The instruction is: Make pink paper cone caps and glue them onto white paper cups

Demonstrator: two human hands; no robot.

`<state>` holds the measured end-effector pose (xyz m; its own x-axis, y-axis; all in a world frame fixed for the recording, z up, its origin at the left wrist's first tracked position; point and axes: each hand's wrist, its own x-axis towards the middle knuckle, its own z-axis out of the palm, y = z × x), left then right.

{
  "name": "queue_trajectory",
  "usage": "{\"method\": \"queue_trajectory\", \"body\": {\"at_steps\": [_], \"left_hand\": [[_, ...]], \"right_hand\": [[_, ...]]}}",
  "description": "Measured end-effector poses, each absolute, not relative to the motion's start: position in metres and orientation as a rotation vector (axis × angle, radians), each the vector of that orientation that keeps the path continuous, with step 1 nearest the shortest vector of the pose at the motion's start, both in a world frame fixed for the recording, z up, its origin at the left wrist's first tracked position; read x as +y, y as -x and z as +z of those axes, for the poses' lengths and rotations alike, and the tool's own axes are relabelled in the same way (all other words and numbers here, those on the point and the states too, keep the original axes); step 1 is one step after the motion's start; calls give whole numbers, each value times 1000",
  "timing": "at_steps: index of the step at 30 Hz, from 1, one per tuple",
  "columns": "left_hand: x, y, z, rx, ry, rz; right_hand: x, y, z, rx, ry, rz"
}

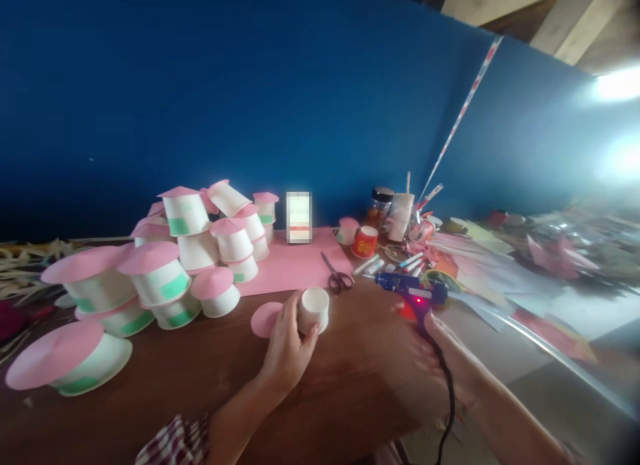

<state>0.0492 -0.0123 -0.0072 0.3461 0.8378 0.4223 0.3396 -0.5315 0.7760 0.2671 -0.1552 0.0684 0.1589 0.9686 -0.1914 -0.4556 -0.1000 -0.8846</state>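
Gluing looks to be the step in hand: left hand (289, 353) has a white cup (314, 310) near the middle of the brown table (350, 392), right hand (456, 352) has a blue glue gun (407, 286), red light showing on its body. Nozzle well apart from cup, so laying glue would call, I judge, for bringing the two together with the cup kept steady; pink paper piece (264, 320) sits just beside, partly behind the left hand, and seems the likely part to join. Left grip: cup pinched between thumb on the near side and fingers along the left, forearm coming up from lower left, checked sleeve (175, 442) at the frame edge. Cannot tell whether the cup's mouth or base faces up, nor whether it touches the table. Right grip: closed round the handle, thumb on the near side, lower fingers blurred; cannot tell if the red trigger (409, 311) is pressed. Gun lies nearly level, nozzle pointing left, toward the scissors (340, 280), black cord (449, 398) hanging below; right forearm reaches in from lower right. Pink-topped cups (150, 272) stand grouped and stacked on the left
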Motion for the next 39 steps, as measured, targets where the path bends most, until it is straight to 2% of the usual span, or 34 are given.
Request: {"method": "queue_trajectory", "body": {"at_steps": [10,21,30,39], "left_hand": [[-13,-47,2,917,-2000,1099],[-22,-45,13,617,-1620,950],[-21,-43,13,549,-1671,929],[-20,-41,13,514,-1724,902]], "right_hand": [[-154,-242,54,-849,1093,1462],[-156,-242,63,-1103,1611,918],[-151,-241,65,-1281,1683,831],[-148,-252,74,-1788,1742,671]]}}
